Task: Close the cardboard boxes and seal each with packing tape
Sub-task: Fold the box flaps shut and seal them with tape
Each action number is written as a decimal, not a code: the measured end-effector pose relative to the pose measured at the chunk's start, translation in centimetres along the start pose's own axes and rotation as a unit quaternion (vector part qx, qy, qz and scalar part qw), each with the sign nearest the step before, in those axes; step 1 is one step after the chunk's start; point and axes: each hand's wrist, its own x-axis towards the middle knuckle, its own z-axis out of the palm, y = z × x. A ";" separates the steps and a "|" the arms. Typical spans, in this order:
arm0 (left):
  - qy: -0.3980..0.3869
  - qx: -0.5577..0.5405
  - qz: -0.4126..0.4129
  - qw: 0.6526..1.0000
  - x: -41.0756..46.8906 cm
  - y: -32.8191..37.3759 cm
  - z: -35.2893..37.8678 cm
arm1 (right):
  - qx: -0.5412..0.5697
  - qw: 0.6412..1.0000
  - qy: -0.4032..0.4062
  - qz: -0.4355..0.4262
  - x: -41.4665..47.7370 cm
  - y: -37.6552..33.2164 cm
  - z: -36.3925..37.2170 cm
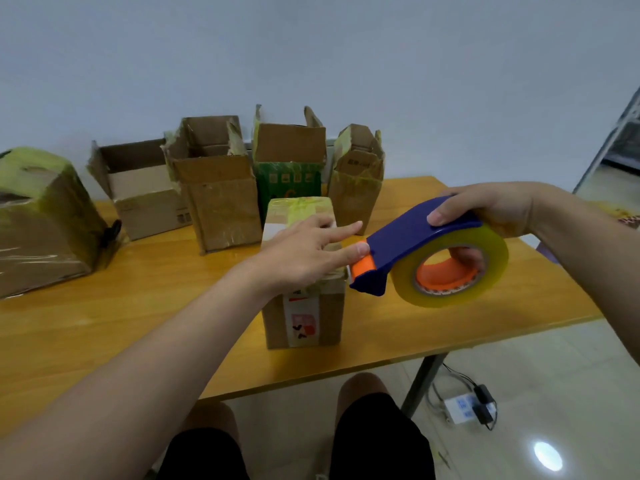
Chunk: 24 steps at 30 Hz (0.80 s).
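The small brown cardboard box (pixel 304 320) stands shut on the yellow wooden bench (pixel 104 323). The left hand (pixel 304 258) is over it, fingers spread wide, thumb touching the blue plastic tape holder (pixel 408 237) gripped by the right hand (pixel 485 213). Next, I think, the tape (pixel 495 265) gets pulled out and stuck down, though I can't see its loose end; behind, tall cardboard boxes (pixel 221 206) wait open.

The left hand (pixel 304 258) is covering most of the top of the closed box (pixel 304 320), so its seam is not showing. The left frame edge is cutting off the taped box (pixel 41 223), and the print on the label (pixel 303 323) is appearing too small to read. The tape dispenser (pixel 408 233) is hiding part of the fingers of the right hand (pixel 491 209) inside its roll.
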 end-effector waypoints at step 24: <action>-0.033 0.067 0.011 0.997 -0.5 0.7 0.3 | -0.388 0.913 0.034 0.122 3.3 -6.8 6.3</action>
